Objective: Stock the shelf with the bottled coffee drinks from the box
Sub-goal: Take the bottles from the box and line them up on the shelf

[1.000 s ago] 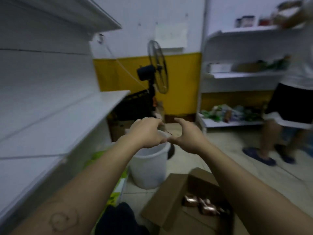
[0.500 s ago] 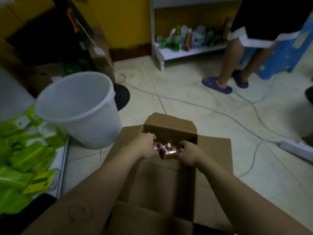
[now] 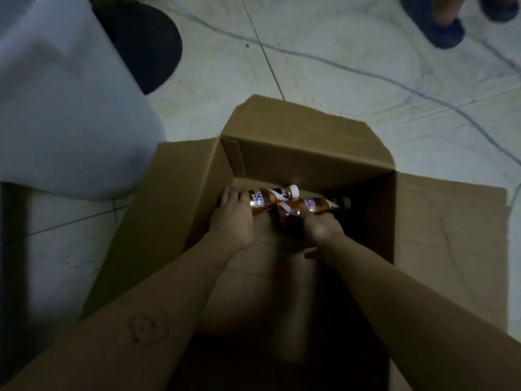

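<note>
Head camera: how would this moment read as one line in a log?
stage: picking | left hand: on white-capped bottle | right hand: on dark-capped bottle | place: inside cardboard box

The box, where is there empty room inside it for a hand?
Inside the box, the bare cardboard bottom nearer the person, behind both wrists, is free. The far end is crowded: left hand and right hand each grip a bottle there.
</note>
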